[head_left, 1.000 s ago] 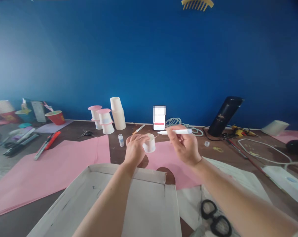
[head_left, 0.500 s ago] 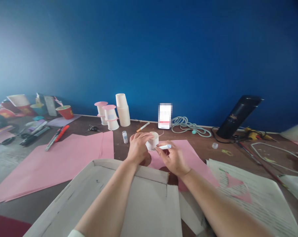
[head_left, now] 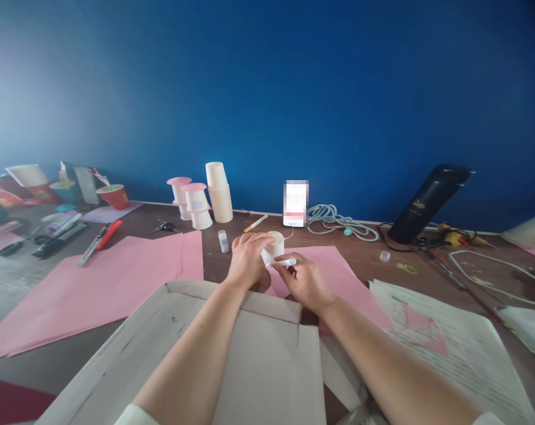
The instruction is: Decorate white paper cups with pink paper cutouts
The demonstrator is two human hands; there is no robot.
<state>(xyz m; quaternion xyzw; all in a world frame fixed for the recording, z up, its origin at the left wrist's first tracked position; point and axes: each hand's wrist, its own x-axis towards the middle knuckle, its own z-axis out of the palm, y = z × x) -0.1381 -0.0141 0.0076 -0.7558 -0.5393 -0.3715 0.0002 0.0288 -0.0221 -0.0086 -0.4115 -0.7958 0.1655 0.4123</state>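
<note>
Here, left hand (head_left: 248, 257) around white cup (head_left: 276, 240), right hand (head_left: 309, 278) tight on marker (head_left: 287, 261); lettering (head_left: 418, 203) on black flask (head_left: 433, 193) illegible.

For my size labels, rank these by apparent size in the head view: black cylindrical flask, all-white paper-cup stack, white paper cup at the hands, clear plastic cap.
Largest to smallest:
Black flask
All-white stack
White cup, partly hidden by the left hand
Clear cap

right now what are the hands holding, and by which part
The right hand holds a white marker by its barrel; the left hand steadies a white paper cup at its side.
</note>
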